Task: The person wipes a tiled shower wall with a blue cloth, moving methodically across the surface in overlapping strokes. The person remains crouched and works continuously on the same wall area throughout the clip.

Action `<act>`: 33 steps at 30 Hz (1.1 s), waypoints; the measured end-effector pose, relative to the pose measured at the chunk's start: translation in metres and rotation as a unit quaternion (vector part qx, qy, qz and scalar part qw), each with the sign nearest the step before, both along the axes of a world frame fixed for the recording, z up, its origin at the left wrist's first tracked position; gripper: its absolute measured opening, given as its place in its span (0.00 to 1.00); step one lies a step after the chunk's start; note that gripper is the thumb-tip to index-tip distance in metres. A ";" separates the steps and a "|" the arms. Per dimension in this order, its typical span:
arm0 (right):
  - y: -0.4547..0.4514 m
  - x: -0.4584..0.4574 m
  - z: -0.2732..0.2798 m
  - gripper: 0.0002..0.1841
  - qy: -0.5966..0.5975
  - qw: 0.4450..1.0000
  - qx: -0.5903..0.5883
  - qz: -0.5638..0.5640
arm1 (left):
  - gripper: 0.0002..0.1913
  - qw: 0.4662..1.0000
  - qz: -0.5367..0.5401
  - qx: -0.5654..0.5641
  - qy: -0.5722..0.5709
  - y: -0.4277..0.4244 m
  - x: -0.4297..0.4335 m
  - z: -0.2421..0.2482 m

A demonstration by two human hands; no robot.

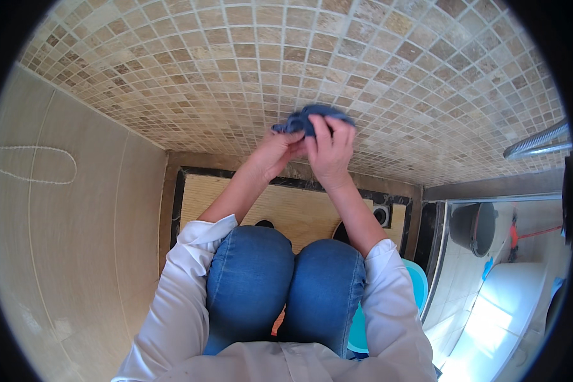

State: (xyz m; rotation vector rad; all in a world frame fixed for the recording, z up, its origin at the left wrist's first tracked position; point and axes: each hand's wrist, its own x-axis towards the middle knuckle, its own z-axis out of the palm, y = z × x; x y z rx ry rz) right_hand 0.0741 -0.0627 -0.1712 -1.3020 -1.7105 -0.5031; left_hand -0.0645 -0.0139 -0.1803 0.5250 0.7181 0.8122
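A dark blue cloth (pixel 319 114) is bunched up between my two hands, close to a wall of small beige and brown mosaic tiles (pixel 248 62). My right hand (pixel 332 148) grips it from above, fingers bent over its front. Beside it, my left hand (pixel 279 150) pinches the cloth's left part between thumb and fingers. Whether the cloth touches the tiles I cannot tell. Both forearms reach forward over my knees in blue jeans (pixel 286 281).
Below lies a ribbed, tan floor (pixel 267 200) with a dark border and a drain (pixel 381 215). A turquoise basin (pixel 414 281) stands by my right side. Past the glass are a dark bucket (pixel 472 229) and a white fixture (pixel 496 310). A metal shower hose (pixel 535 143) hangs right; a cord loop (pixel 71 164) left.
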 end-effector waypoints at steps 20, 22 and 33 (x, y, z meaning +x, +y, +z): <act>0.027 -0.042 0.017 0.27 -0.173 0.974 -0.056 0.134 | 0.12 0.994 0.100 0.000 -0.046 0.003 -0.052 -0.026; 0.036 -0.056 0.045 0.28 -0.165 0.977 -0.002 0.135 | 0.10 0.982 0.137 0.070 -0.113 0.004 -0.061 -0.006; 0.057 -0.076 0.032 0.27 -0.347 0.913 -0.072 0.202 | 0.13 0.972 0.216 -0.087 -0.010 0.000 -0.062 -0.021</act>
